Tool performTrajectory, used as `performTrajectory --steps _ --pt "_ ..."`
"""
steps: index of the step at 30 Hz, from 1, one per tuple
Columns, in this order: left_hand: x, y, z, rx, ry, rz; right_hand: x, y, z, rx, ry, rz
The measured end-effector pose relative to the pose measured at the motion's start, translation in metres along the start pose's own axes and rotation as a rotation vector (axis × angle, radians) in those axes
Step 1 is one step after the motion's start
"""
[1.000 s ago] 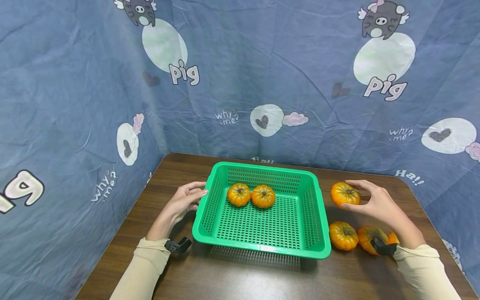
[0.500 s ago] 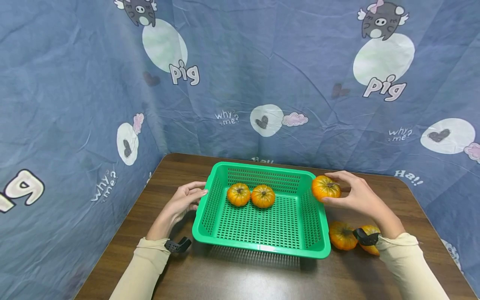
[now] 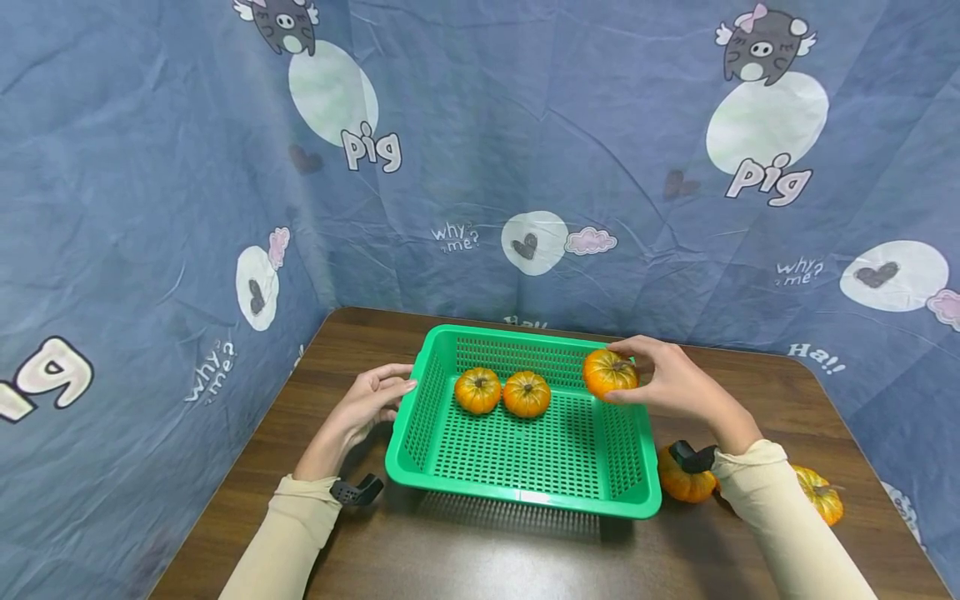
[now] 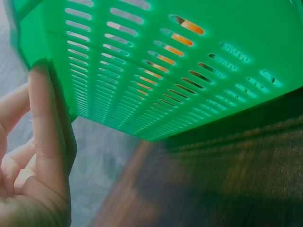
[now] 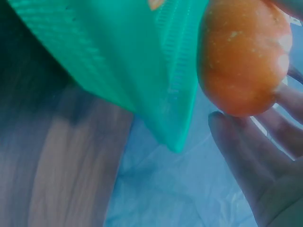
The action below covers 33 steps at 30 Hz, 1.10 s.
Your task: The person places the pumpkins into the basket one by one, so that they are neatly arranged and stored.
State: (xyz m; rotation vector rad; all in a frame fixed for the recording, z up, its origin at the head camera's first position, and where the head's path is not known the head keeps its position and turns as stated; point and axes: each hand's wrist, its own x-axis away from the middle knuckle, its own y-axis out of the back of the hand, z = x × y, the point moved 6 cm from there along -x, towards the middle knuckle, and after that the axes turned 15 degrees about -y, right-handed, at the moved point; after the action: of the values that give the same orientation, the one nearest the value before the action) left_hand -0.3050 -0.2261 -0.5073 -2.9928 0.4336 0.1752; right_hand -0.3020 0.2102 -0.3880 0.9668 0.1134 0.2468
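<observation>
- Head view: the right grip (image 3: 675, 387) is clamped on a pumpkin (image 3: 609, 375), thumb on the near side, fingers on the far side. This held pumpkin is squat and round, ribbed, orange with yellowish streaks and a short stem, and hangs over the right end of a green plastic basket (image 3: 525, 497).
- The basket is rectangular, with slotted walls and base and a smooth lip. Left of the right grip, inside it, sit a left pumpkin (image 3: 477, 391) and a middle pumpkin (image 3: 527, 395), side by side.
- The left grip (image 3: 367, 404) reaches the basket's left rim, palm turned inward, fingertips touching the lip; I cannot tell whether they pinch it.
- Below the right wrist, a pumpkin on the table (image 3: 465, 558) is partly covered by a black wrist strap (image 3: 692, 458); another, the far-right pumpkin (image 3: 821, 497), is half hidden by the sleeve (image 3: 776, 504). Between them only an orange sliver shows. The table is brown wood grain.
- Left wrist view: one straight digit lies against the basket's outer wall; others bend behind it, tips hidden. Orange shows only through the slots.
- Right wrist view: the held pumpkin looks smooth, pale-flecked, its top cut off by the frame; the basket's corner beside it is blurred.
</observation>
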Motion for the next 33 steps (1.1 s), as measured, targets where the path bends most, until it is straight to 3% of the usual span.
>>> performTrajectory --steps 5,10,17,33 --pt "0.000 0.001 0.000 -0.009 0.002 0.001 -0.012 -0.008 0.008 0.025 -0.014 0.054" --pt "0.000 0.001 0.000 -0.006 0.004 0.002 -0.024 -0.017 0.018 0.045 0.024 0.097" --pt "0.000 0.001 0.000 -0.003 0.002 -0.001 -0.038 -0.033 0.024 0.139 0.022 0.147" --pt "0.000 -0.001 -0.002 0.011 -0.003 0.009 -0.052 -0.067 0.032 0.300 0.001 0.237"
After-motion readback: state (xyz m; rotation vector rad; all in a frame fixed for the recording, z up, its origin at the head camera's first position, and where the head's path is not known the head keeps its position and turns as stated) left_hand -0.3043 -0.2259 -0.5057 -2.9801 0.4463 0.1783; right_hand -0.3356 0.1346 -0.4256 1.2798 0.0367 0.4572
